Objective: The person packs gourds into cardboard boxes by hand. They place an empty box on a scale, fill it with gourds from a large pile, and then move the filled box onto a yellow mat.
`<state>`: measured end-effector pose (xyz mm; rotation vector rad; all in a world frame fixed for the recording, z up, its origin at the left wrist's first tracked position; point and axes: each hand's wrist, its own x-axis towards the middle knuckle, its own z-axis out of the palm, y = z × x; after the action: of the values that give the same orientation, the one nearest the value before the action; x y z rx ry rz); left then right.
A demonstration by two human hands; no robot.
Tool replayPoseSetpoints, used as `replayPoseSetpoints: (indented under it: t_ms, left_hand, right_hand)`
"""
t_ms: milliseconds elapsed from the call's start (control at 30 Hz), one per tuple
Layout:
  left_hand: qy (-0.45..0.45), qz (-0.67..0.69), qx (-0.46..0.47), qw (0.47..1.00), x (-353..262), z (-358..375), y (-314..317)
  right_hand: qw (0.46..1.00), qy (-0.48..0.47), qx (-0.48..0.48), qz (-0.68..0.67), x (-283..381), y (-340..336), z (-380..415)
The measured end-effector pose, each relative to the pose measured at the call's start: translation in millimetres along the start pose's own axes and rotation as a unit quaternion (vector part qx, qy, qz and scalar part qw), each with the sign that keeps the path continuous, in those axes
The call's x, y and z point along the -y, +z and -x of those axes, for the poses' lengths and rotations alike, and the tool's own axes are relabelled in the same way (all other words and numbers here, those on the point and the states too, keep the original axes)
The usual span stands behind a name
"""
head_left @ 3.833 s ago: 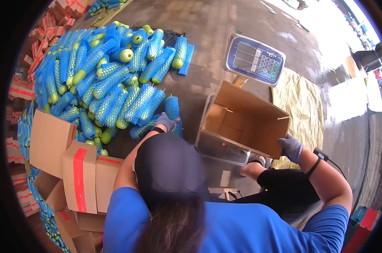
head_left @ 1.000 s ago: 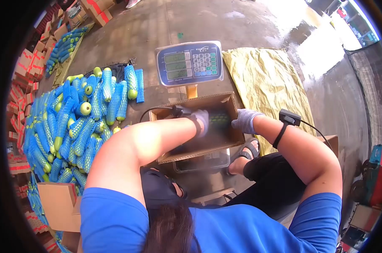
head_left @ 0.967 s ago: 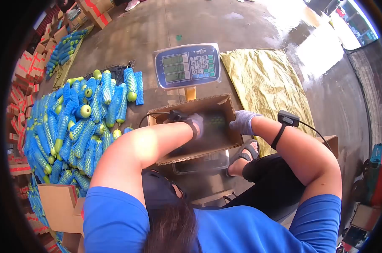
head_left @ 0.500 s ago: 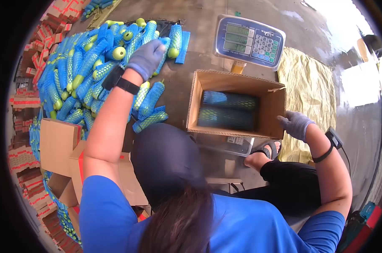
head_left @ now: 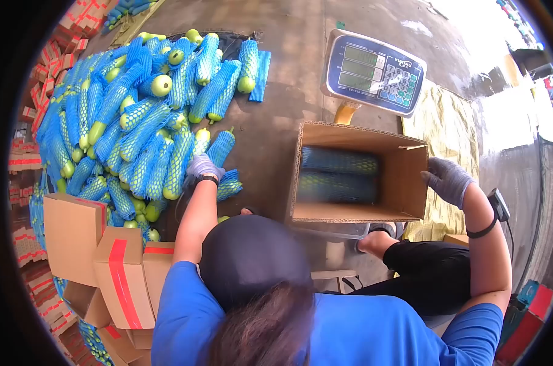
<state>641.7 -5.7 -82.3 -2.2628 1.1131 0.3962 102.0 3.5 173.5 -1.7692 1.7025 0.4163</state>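
The left hand [head_left: 206, 166], in a thin, pale grey knit glove, lay at the near edge of the heaped gourds [head_left: 139, 131], touching them; whether its fingers had closed on one I cannot tell. The gourds were long, rounded and pale green, most wrapped in stretchy blue mesh that puckered at the ends. The right hand [head_left: 448, 181], gloved alike, was at the right edge of the box [head_left: 355, 212], thumb and fingers slightly parted; whether it gripped the cardboard I cannot tell.

The box was an upright, open-topped oblong of brown corrugated board, with two meshed gourds lying side by side in it. Behind it rose the scale [head_left: 375, 73], a glossy blue-and-white panel with rounded corners. A crinkled, yellowish sheet [head_left: 444, 131] covered the smooth floor beyond, and flat-sided cartons [head_left: 121, 274] with red tape stood at left.
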Motion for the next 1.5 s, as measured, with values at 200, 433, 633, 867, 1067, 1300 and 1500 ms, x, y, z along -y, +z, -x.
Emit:
replayPoseSetpoints:
  t_ms: [200, 433, 633, 867, 1067, 1300, 1500]
  left_hand:
    - [0.123, 0.182, -0.073, 0.973, 17.9, 3.8, -15.6]
    - [0.476, 0.238, -0.113, 0.839, 19.7, 177.5, -210.4]
    - [0.598, -0.086, -0.138, 0.785, -85.3, 290.7, -252.3]
    - [0.624, -0.214, -0.063, 0.749, -179.5, 295.1, -147.8]
    - [0.582, -0.256, 0.079, 0.768, -164.0, 275.8, -124.1]
    - [0.654, 0.092, 0.039, 0.75, -78.3, 281.4, -228.5]
    - [0.552, 0.329, -0.132, 0.755, 64.9, 202.5, -216.4]
  right_hand:
    - [0.997, 0.011, -0.021, 0.075, -6.8, -0.4, 3.4]
    - [0.999, -0.044, 0.018, 0.008, -26.1, -3.5, 10.3]
    - [0.995, -0.053, 0.025, 0.078, -7.1, -13.4, 31.0]
    - [0.991, -0.038, 0.017, 0.125, -2.9, -8.6, 40.3]
    - [0.992, -0.065, 0.029, 0.108, -19.6, 6.0, 20.4]
    - [0.984, -0.047, 0.053, 0.163, -13.8, 19.9, 0.8]
    - [0.979, -0.045, 0.036, 0.194, -37.0, 29.4, -37.8]
